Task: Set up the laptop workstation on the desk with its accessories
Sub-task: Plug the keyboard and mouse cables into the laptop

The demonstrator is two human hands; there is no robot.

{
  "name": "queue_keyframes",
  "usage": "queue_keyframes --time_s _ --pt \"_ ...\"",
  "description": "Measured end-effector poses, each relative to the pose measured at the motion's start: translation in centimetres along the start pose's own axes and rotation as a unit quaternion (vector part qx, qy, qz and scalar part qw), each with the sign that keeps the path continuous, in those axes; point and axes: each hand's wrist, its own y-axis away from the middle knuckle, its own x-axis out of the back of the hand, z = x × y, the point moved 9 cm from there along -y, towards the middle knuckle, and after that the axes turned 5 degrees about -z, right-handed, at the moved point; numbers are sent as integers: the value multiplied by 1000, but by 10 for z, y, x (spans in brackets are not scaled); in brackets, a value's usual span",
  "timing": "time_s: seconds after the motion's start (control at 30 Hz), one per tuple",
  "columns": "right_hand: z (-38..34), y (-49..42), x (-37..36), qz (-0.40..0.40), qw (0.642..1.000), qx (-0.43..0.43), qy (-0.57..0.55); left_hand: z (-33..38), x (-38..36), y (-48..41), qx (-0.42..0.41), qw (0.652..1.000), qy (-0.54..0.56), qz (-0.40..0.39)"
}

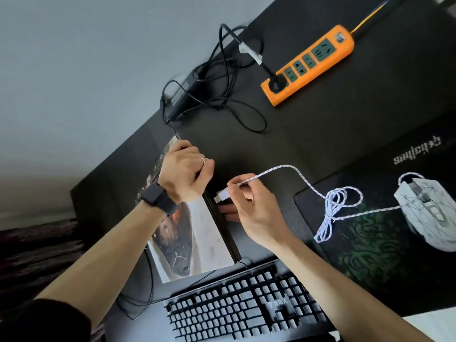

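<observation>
A closed laptop (197, 238) with a picture on its lid lies on the black desk (308, 134). My left hand (185, 171) grips the laptop's far right corner. My right hand (251, 208) pinches the white USB plug (222, 195) of the mouse's braided cable (333, 203), holding it right at the laptop's right side edge. The white mouse (427, 213) rests on a dark mouse mat (370, 255) to the right. A black keyboard (246, 307) sits near me.
An orange power strip (311, 65) lies at the back with one black plug in it. A black power adapter (182, 95) and its tangled cord (232, 77) lie at the desk's far edge. Thin black cables (138, 304) run left of the keyboard.
</observation>
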Motion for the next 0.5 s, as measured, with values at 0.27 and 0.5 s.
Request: queue_keyframes --time_s 0.27,0.5 --pt "-12 5 -5 20 997 26 65 1 6 -2 5 1000 -6 13" --pt "-20 4 -2 41 992 57 105 5 10 -4 5 999 -15 28"
